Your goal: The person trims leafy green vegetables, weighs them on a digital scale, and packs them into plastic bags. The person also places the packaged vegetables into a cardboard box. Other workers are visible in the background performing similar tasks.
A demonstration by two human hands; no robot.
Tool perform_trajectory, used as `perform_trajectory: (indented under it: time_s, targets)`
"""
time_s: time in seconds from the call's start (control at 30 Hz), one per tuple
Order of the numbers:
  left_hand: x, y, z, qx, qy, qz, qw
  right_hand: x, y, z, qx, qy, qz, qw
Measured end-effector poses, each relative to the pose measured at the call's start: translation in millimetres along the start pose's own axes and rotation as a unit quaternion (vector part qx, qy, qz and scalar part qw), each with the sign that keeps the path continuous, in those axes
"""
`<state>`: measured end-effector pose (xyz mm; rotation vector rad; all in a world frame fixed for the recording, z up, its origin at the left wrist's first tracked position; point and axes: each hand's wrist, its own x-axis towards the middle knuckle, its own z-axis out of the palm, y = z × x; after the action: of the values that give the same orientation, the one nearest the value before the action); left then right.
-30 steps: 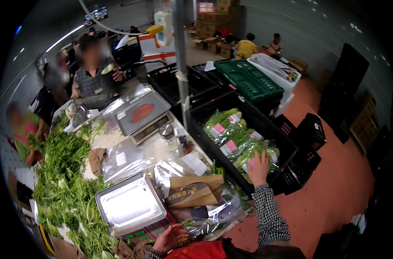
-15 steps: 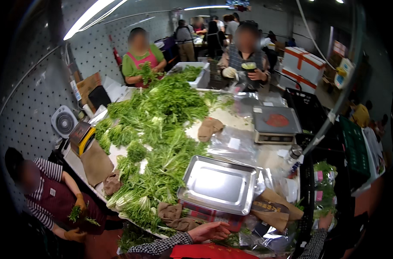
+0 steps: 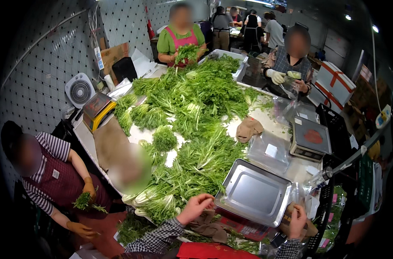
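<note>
A shiny metal tray [image 3: 259, 192] with nothing in it sits on the near side of the table, atop a red-printed base [image 3: 244, 226]. At the tray's left corner is my left hand [image 3: 197, 208], its fingers drawn together. The fingertips are close to the rim; whether they touch it or pinch something small I cannot tell. My right hand [image 3: 297, 221] is by the tray's lower right side, fingers curled in, above brown packaging [image 3: 311, 228]. What it holds, if anything, is hidden. Leafy greens [image 3: 196, 159] pile up left of the tray; a brown cloth [image 3: 209, 226] lies under my left wrist.
A scale [image 3: 311, 138] stands at the right, beside clear plastic bags [image 3: 270, 151] and a brown glove [image 3: 249, 129]. Black crates with packed greens [image 3: 334, 211] line the right side. Several people work around the table; one at left [image 3: 54, 181] holds greens.
My right hand has come from the packed greens in the crate to the tray's right side. My left hand's fingers, spread before, are now together by the tray's corner. The view has shifted.
</note>
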<state>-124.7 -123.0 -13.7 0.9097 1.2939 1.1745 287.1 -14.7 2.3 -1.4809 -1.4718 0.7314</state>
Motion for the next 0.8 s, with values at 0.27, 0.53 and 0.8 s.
perform_trajectory:
  time_s: [0.27,0.53,0.8]
  targets:
    - [118.1,12.2,-83.0,0.526,0.176,0.165,0.816,-16.1,-124.4,147.7,-0.015,-0.209,-0.101,0.972]
    - [75.8,-2.3,-65.6,0.636,0.058,0.136,0.758,2.3,-160.3,254.2,-0.009,-0.299,-0.264,0.917]
    - [2.0,-32.4,-57.9,0.624,0.021,0.155,0.765,44.9,-146.6,342.9,-0.096,-0.259,-0.310,0.910]
